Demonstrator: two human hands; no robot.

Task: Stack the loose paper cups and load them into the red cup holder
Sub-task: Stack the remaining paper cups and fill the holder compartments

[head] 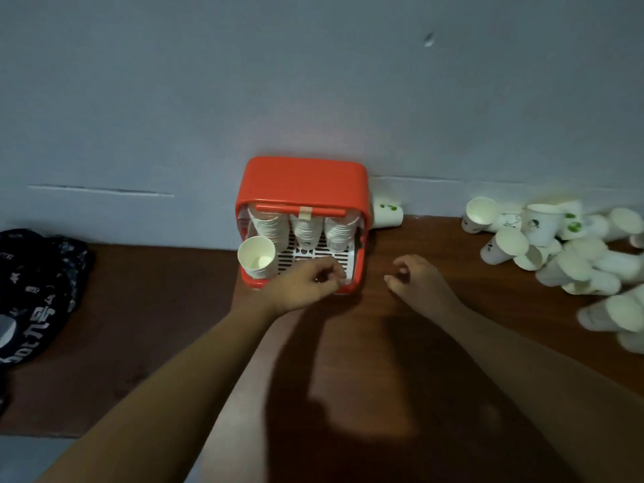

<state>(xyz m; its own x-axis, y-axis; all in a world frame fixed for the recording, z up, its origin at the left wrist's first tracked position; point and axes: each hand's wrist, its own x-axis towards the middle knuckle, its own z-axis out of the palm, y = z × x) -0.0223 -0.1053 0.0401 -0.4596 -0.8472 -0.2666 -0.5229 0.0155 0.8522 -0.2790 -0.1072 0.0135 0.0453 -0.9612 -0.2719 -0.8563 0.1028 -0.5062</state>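
Holder [302,183] red, rounded; three white cup stacks [306,228] sit inside.

Plain grey-blue painted wall [313,81] in dim light, small pale chip [428,39] high on it, dark reddish-brown wooden surface [139,291] meeting its base, crumpled black printed cloth [35,291] at the left edge.

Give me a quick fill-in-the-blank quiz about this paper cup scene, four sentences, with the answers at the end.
1. The cup holder is coloured ____.
2. Inside it, along the back, there are ____ stacks of cups.
3. The pile of loose cups lies to the holder's ____.
4. The dark cloth lies to the holder's ____.
Missing words: red; three; right; left.
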